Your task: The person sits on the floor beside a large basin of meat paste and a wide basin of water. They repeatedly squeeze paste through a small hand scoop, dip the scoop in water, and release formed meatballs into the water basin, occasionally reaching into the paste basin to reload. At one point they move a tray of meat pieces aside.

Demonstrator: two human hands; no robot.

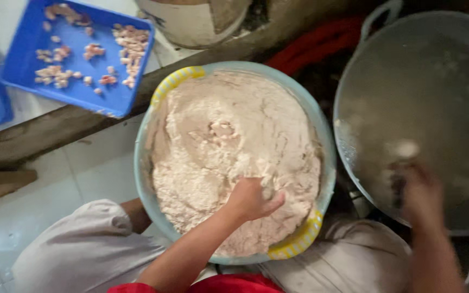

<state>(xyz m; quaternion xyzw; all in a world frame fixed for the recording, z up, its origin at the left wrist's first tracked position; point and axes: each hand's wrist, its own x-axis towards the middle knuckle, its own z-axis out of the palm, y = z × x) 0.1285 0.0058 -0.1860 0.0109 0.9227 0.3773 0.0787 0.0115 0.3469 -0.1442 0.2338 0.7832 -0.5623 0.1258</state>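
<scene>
A light blue plastic basin (143,163) with yellow-striped handles sits on the floor between my knees, full of pale pinkish paste (229,135). My left hand (252,198) is pressed into the paste near the basin's near side, fingers curled and closed on a lump of it. My right hand (422,196) reaches over a large metal pot (354,87) of steaming cloudy liquid to the right. It is blurred and appears to hold a dark utensil whose pale end (406,148) is over the liquid.
A blue tray (77,87) with several small pinkish pieces lies at the back left on a white tiled floor (82,173). A dark wooden plank (39,133) runs diagonally behind the basin. A pale bucket (191,21) stands at the top.
</scene>
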